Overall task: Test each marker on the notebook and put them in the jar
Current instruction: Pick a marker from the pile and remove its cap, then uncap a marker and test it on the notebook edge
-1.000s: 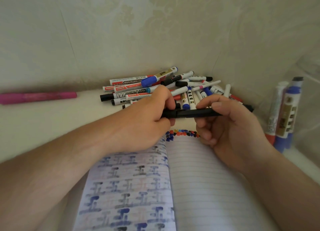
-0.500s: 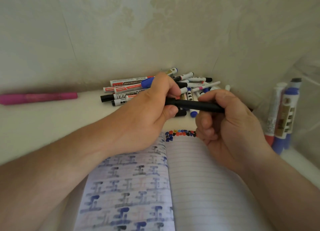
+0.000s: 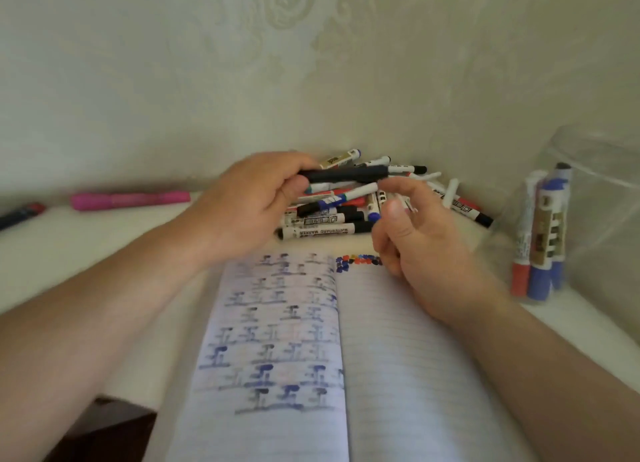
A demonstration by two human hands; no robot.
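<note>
While the left hand [image 3: 242, 202] pinches the black marker [image 3: 343, 175] level above the marker pile [image 3: 363, 205], the right hand [image 3: 415, 240] hangs just beside it, fingers loosely curled, empty. Notebook [image 3: 398, 357] lies open below for testing; jar [image 3: 595, 219] stands right.

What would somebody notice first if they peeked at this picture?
Probably the messy pile of markers heaped in the corner by the wall, with the left hand holding a black marker above it. Next, the open notebook in front, its left page covered in blue and black scribbles.
</note>
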